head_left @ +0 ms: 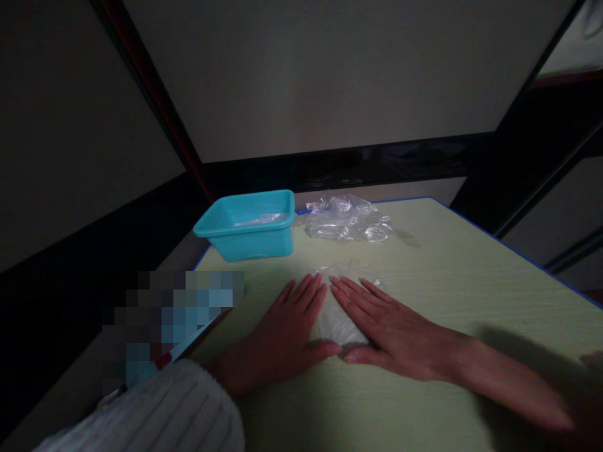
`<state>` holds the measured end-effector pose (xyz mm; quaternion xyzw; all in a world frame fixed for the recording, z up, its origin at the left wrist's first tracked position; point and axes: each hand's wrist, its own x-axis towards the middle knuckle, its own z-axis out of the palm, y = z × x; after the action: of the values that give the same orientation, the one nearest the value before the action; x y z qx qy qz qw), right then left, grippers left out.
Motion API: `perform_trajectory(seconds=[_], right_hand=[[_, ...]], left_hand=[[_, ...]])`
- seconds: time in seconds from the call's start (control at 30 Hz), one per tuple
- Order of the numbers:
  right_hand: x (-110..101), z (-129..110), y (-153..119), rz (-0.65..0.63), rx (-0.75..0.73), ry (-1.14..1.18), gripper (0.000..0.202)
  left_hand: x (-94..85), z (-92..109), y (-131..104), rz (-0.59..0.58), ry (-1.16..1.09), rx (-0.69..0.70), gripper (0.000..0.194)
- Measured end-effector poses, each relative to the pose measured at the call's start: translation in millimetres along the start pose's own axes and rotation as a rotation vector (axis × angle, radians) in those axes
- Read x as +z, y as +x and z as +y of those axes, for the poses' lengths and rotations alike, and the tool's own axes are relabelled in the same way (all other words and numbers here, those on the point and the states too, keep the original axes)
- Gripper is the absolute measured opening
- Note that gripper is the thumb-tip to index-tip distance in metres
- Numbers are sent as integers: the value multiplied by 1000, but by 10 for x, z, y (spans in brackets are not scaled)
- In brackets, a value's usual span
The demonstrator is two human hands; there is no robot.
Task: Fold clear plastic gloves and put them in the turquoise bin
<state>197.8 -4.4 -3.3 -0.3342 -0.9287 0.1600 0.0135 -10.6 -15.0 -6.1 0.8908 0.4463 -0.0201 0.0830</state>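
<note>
A clear plastic bag with something whitish in or under it (340,323) lies flat on the pale table, in the middle of the view. My left hand (292,329) rests on its left side, palm down with the fingers stretched out. My right hand (384,323) presses flat on its right side, fingers also extended. Both thumbs point inward and nearly meet at the near edge of the bag. What the palms cover is hidden.
A turquoise plastic basket (254,242) with a clear wrapper inside stands at the table's back left. Crumpled clear plastic (348,220) lies right of it. The table (452,263) has a blue edge. A blurred-out patch covers the left side.
</note>
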Motion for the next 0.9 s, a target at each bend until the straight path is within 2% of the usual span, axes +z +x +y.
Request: perform_trajectory(seconds=[0.23,0.3,0.47,0.6,0.7,0.9], right_hand=[[-181,158,-195,-107,69,-31,93],[-220,189,-207,-77,70,-32,89],[-162,182,23,148,93,-103,87],[-67,214,167,110,75,-126,87],[-62,305,127,67,132,-111,88],[-107,477,16,78,214,-116,86]], left_hand=[[-39,25,2,-23,18,-10,84],[-33,22,0,-21,18,-11,84],[-2,6,-4,22,12,12,83],[-10,21,11,14,9,11,82],[-31,36,17,9,-8,15,83],[-66,33,22,38,-51,9,84]])
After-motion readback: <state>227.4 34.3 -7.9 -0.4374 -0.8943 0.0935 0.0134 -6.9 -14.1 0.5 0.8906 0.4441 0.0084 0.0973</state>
